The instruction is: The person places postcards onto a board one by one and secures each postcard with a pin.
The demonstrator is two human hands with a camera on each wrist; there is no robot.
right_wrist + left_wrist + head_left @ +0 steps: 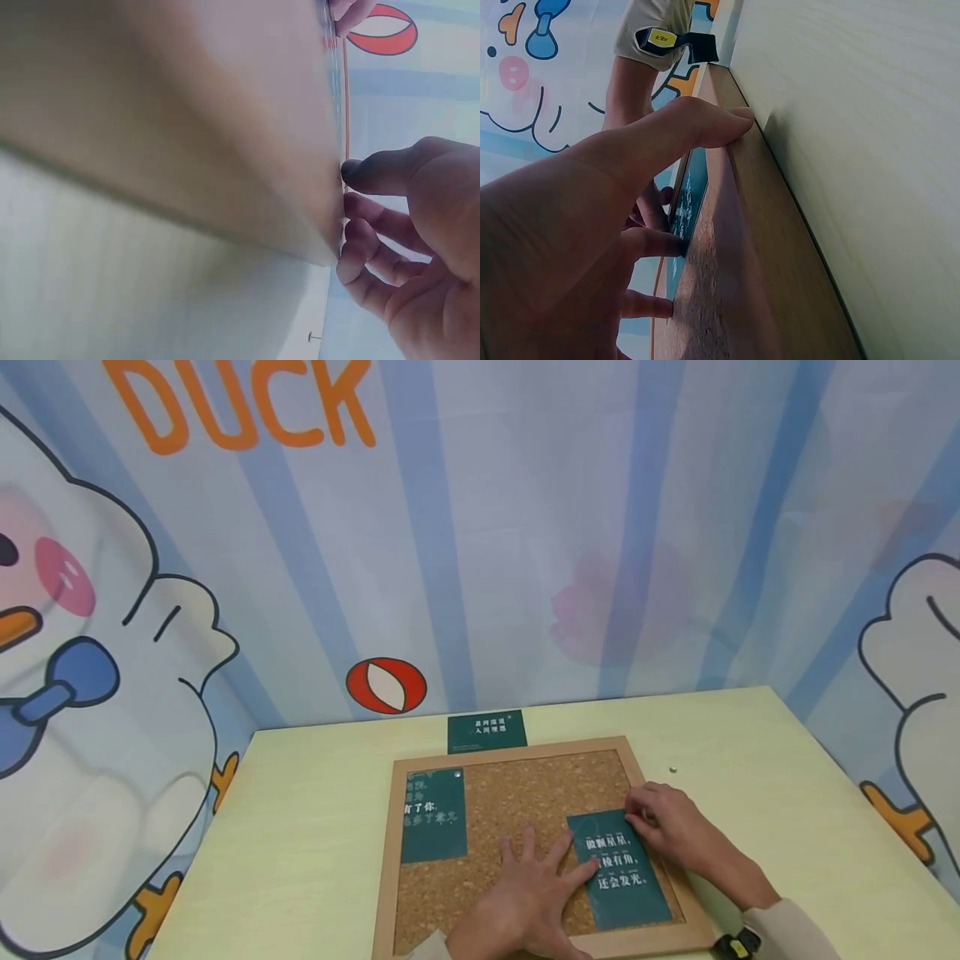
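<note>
From where I stand, the desk (300, 827) runs back to a striped, cartoon-printed backdrop (517, 568), with a broad stretch of its top left of the corkboard (525, 802) and a narrower one to the right. A small metal pin (673, 769) lies on that right side. The board's straight wooden frame (387, 860) rings speckled brown cork. Inside it, the right-hand card (622, 868), dark green with white lettering, lies slightly askew near the frame's right and near edges. The left-hand card (435, 822) sits towards the far left corner, a shiny dot at its top right. A third green card (487, 732) rests on the desk just behind the frame.

The left hand (528, 893) is spread wide, thumb on the frame's near side, a fingertip against the right-hand card. The right hand (671, 827) curls, thumb near forefinger, at that card's far right corner; I can't tell whether it pinches anything.
</note>
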